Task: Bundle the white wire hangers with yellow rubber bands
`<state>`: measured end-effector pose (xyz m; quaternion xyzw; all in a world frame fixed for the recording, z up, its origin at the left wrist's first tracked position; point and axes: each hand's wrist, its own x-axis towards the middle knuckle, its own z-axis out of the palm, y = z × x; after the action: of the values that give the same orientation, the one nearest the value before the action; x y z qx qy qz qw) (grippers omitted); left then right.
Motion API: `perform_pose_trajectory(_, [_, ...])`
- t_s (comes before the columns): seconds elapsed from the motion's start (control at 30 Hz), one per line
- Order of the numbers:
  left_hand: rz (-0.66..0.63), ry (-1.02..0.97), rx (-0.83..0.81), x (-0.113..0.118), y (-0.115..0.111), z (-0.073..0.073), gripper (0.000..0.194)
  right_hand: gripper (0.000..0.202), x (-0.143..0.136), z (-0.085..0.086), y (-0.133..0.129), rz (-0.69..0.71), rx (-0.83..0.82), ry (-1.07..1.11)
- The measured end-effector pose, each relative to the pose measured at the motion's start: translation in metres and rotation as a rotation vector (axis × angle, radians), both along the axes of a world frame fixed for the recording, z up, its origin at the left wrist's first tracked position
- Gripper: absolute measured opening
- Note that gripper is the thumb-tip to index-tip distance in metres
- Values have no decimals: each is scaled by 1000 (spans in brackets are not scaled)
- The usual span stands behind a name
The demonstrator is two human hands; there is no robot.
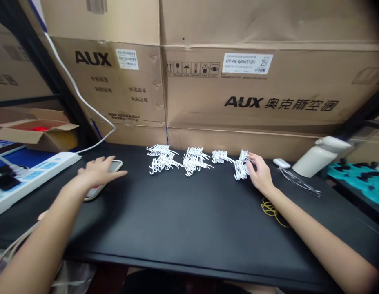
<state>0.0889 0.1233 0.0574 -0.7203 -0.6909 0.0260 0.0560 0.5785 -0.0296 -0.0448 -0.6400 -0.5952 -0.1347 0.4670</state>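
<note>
My left hand (96, 173) hovers with fingers spread over a phone (99, 188) lying on the black tabletop; nothing is in its grasp. Along the back of the table lie bunches of white wire hooks (165, 162), nested together with their curved ends facing left. A similar double bunch sits to their right (195, 161), then a single smaller one. At the rightmost bunch of hooks (240, 169), my right hand (259, 173) has its thumb and fingers curled in against the hooks' right ends. The fingertips partly cover those hooks.
Large cardboard boxes (201, 90) wall off the back. To the left are a white power strip (33, 179) and an open carton (39, 128). On the right stand glasses (299, 183), a leaning cream bottle (319, 157), yellow wire (270, 209) and teal foam (361, 181).
</note>
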Motion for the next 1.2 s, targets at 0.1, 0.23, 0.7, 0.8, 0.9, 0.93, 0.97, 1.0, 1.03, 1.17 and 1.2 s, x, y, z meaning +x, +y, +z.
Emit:
perform_pose_trajectory(0.1, [-446,-116,141,67,-14,-10,61,26,0,0,0,6,-1,-1])
perform_pose_trajectory(0.23, [-684,-106,338,130,-16,-38,49,27,0,1,-1,13,2,1])
perform_pose_trajectory(0.7, [-765,-110,394,82,32,-64,35,29,-3,1,0,29,-19,62])
perform_pose_trajectory(0.8, [-779,-136,431,80,33,-58,31,29,-3,1,0,34,-20,64])
perform_pose_trajectory(0.9, [-808,-207,522,105,19,-46,28,29,-2,1,1,35,-24,65])
perform_pose_trajectory(0.93, [-831,-247,529,119,12,-43,29,29,-2,1,1,34,-22,64])
perform_pose_trajectory(0.97, [-875,-291,517,134,5,-41,30,29,-2,1,0,32,-18,64])
perform_pose_trajectory(1.0, [-961,-321,468,151,-2,-40,32,29,-2,2,0,31,-15,64])
perform_pose_trajectory(1.03, [-1067,-342,405,167,-8,-40,34,29,-2,2,0,31,-13,63])
perform_pose_trajectory(1.17, [-1320,-330,230,210,-14,-55,35,27,-2,3,-2,32,-19,72])
perform_pose_trajectory(1.2, [-1328,-333,223,213,-11,-59,33,27,-3,4,-2,30,-21,74])
